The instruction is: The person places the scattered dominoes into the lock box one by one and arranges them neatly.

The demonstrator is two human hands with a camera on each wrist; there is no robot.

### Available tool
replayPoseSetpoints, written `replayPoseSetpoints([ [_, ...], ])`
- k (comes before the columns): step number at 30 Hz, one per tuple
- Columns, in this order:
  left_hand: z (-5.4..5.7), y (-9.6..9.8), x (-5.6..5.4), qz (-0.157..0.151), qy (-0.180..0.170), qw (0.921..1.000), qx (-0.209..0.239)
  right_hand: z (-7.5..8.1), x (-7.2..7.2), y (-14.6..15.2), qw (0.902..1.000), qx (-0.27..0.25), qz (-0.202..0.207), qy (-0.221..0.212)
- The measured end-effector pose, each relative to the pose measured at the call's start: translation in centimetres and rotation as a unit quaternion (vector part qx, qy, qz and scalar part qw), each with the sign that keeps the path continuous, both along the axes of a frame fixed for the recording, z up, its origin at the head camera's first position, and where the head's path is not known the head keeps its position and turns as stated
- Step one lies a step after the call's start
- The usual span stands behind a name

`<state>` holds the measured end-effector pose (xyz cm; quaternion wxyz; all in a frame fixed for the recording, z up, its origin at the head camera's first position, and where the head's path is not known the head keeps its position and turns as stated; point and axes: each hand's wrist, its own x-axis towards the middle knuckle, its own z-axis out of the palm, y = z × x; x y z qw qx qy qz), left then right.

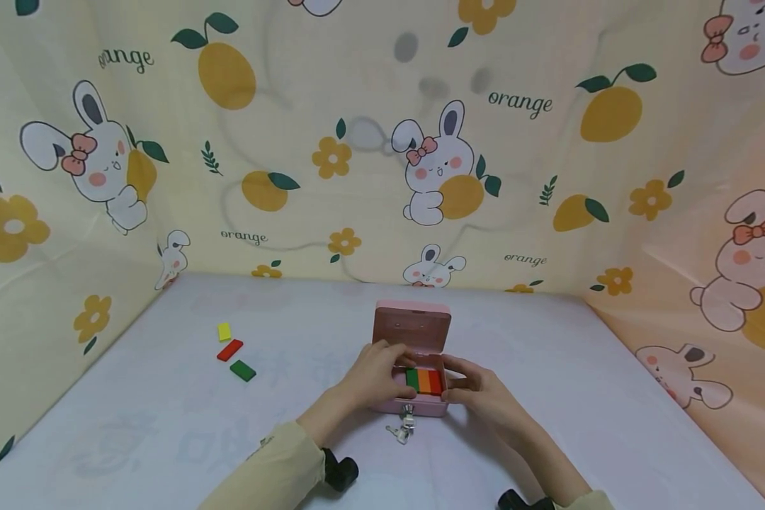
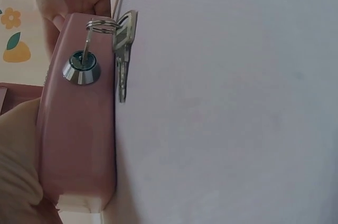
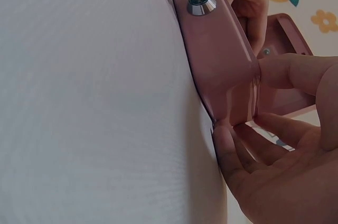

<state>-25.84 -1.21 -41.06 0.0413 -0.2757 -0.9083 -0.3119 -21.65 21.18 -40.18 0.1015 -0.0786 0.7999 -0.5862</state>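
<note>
A small pink metal cash box (image 1: 430, 409) stands on the table with its lid (image 1: 411, 327) raised at the back. Inside lies a row of green, orange and red blocks (image 1: 424, 381). The left hand (image 1: 376, 375) reaches over the box's left side, its thumb and fingers down inside beside the green block; what lies between them is hidden. At the right end, the right hand (image 1: 484, 391) grips the box by its edge and side wall, which shows in the right wrist view. A key sits in the front lock (image 2: 82, 70), and a second key (image 2: 123, 49) hangs from its ring.
Left of the box, apart from it, lie a yellow block (image 1: 224, 331), a red block (image 1: 229, 350) and a green block (image 1: 243, 370). The white tabletop (image 1: 134, 425) is enclosed at the back and sides by a patterned cloth (image 1: 370, 85).
</note>
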Motion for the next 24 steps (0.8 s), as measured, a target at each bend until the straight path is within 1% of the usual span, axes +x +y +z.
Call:
replayPoseSetpoints([
  [10,-0.09,0.01,0.02,0.002,-0.014,0.9999,0.009,-0.08,-0.12,0.06,1.0,-0.001,0.007,-0.002],
  [17,0.01,-0.03,0.05,-0.001,-0.013,0.9999,0.009,0.06,-0.01,0.02,1.0,-0.001,0.003,0.0],
  [24,0.0,-0.06,0.04,-0.006,-0.013,0.9999,0.006,0.14,0.06,0.05,0.9999,-0.004,0.011,0.002],
])
